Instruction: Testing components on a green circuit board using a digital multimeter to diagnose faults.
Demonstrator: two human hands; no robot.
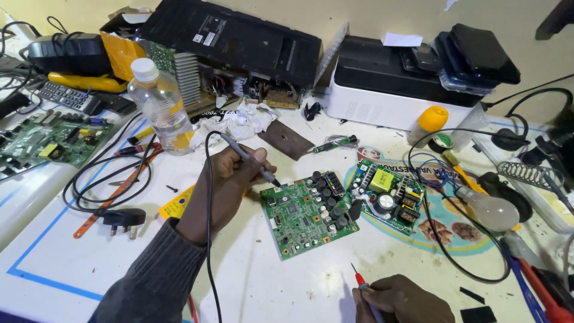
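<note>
My left hand [230, 179] grips a black test probe [254, 163] like a pen. Its tip touches the upper left edge of a green circuit board [306, 216] lying flat on the white table [251, 281]. The probe's black lead [208, 239] runs down over my grey sleeve. My right hand [400, 301] sits at the bottom edge of view and holds a red-tipped test probe [357, 276]. That tip points up and hovers over the bare table just below the board, apart from it.
A second green board with a yellow transformer [387, 194] lies right of the first. A clear plastic bottle [161, 107] stands to the upper left, a light bulb [487, 209] at right, a black plug [122, 220] and cables at left, a printer [382, 90] behind.
</note>
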